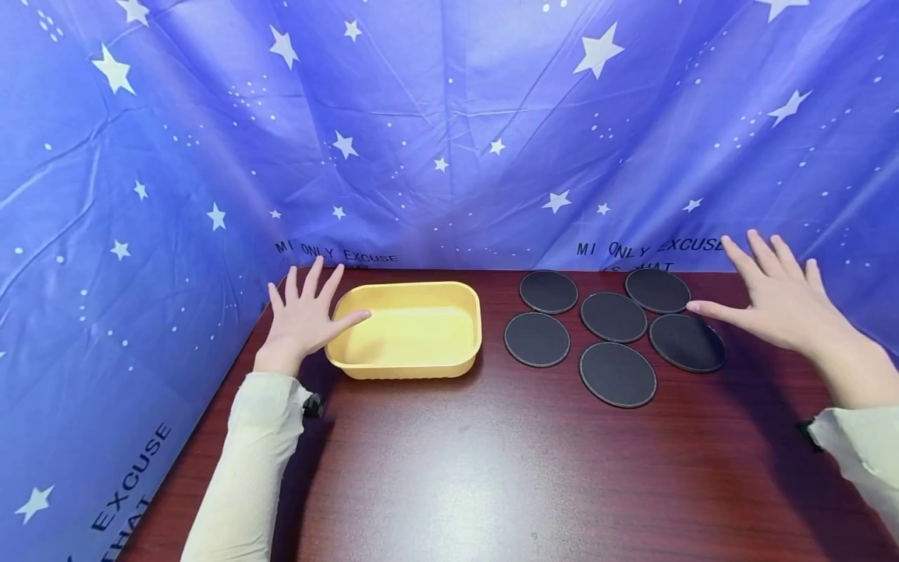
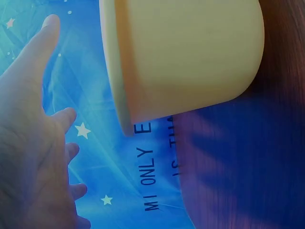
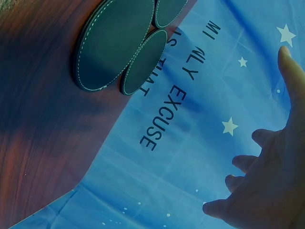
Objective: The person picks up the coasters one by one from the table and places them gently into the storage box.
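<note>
While the left hand [image 1: 300,318] and right hand [image 1: 790,308] spread wide, empty, the coasters [image 1: 618,375] look light, stiff, pinchable at six-o'clock rims.

the head view was bright and mostly sharp, a broad white glare lying on the glossy wooden table [image 1: 492,429]. dark shadows fell inward from the left sleeve [image 1: 246,460] and right sleeve [image 1: 860,445], suggesting light from above. pale sheen caught the folds of the star-printed backdrop [image 1: 449,101]. both wrist views were dimmer, tinted blue and slightly soft; there the left hand [image 2: 33,143] and right hand [image 3: 269,176] looked shaded, and the yellow bin [image 2: 190,57] dull.
</note>
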Demonstrator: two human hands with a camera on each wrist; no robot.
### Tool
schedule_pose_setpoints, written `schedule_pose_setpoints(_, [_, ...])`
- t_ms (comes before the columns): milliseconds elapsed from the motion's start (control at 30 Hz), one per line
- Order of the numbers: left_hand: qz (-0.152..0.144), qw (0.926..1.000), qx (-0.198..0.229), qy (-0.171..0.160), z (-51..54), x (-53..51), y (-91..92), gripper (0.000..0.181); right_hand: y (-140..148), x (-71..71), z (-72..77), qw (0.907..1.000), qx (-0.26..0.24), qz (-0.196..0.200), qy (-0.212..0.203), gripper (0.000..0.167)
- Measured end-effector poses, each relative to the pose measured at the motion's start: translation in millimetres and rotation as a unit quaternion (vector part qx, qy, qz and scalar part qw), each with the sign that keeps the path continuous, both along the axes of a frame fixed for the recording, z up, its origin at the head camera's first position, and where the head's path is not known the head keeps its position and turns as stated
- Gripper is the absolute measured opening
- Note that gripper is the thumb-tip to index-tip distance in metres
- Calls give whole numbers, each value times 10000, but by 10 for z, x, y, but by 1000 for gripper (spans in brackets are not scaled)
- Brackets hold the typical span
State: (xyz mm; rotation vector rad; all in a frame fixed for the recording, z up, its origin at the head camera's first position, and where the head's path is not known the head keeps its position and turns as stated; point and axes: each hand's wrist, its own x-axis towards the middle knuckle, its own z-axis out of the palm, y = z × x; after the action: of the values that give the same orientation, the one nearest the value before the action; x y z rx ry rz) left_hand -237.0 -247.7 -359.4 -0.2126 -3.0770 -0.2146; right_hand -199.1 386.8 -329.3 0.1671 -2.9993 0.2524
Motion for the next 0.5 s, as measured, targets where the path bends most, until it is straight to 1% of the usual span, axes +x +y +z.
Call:
schedule_pose_setpoints(133, [5,10000,-13,16,-2,13,-12,100,6,1,-27,10000,-25,48,20,107])
schedule_pose_setpoints(367, [-139,9994,-67,306,-13,24,-49,99,3,22,-64,9999,9,101,24,108])
schedule_pose_setpoints(500, [-226,9990,-83,373,-15,29,-60,99,5,38,-76,9999,-6,101,3,108])
